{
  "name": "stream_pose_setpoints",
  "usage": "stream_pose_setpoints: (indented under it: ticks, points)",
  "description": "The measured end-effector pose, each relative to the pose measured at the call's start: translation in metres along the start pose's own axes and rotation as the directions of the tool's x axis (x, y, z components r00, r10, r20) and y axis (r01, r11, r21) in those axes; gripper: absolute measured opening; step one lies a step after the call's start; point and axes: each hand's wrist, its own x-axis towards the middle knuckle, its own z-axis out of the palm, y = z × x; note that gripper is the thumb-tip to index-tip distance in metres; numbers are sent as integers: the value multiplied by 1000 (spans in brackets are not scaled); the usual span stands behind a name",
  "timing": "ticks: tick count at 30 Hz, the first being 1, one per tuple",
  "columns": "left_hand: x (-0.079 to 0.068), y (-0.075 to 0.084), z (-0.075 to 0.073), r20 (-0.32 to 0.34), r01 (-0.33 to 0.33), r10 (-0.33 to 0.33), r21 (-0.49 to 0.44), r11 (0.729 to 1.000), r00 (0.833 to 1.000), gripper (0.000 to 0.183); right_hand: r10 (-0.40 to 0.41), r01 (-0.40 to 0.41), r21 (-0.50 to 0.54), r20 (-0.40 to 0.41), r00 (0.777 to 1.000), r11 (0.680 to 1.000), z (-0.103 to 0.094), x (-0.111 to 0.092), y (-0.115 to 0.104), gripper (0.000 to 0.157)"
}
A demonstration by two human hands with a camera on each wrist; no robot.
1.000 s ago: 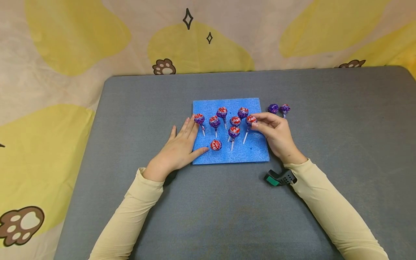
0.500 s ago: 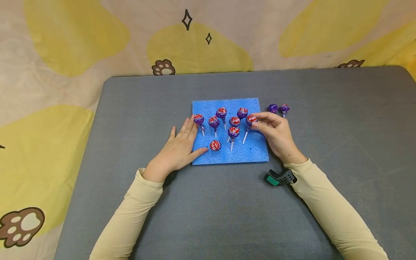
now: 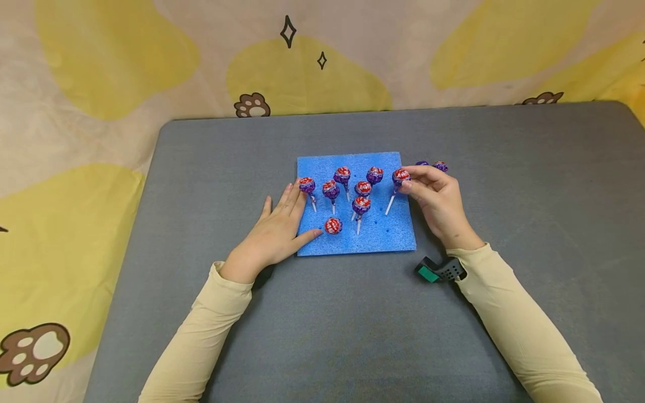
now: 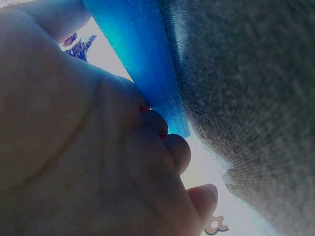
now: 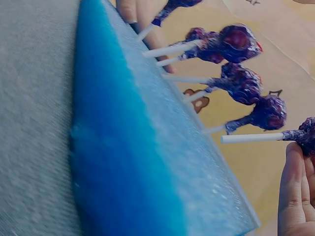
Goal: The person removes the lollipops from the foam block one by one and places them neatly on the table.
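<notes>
Head view: right hand pinches a lollipop by its head, stick clear of the foam. Left hand lies flat, fingers straight, on the foam's left edge. Risk: swinging stick clips neighbouring lollipops, tilting them.

The right hand hid most of two loose lollipops on the desk. In the left wrist view, the palm blocked nearly everything, and the foam board was blurred.
</notes>
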Motion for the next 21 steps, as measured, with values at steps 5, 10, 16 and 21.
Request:
stream_pose_setpoints:
  ticks: [5, 10, 16, 21]
  points:
    - [-1, 0, -1, -3, -4, 4, -2, 1000, 1000, 84, -27, 28, 46, -20, 999, 999, -4, 3, -2, 18]
    - [-1, 0, 0, -4, -6, 6, 1, 1000, 1000, 83, -42, 48, 95, -62, 997, 994, -10, 6, -7, 21]
    - [0, -1, 0, -4, -4, 4, -7, 1000, 1000, 84, -65, 84, 183, -108, 992, 980, -25, 10, -14, 15]
    - [0, -1, 1, -6, -2, 2, -5, 1000, 1000, 83, -70, 97, 206, -137, 988, 974, -39, 14, -18, 14]
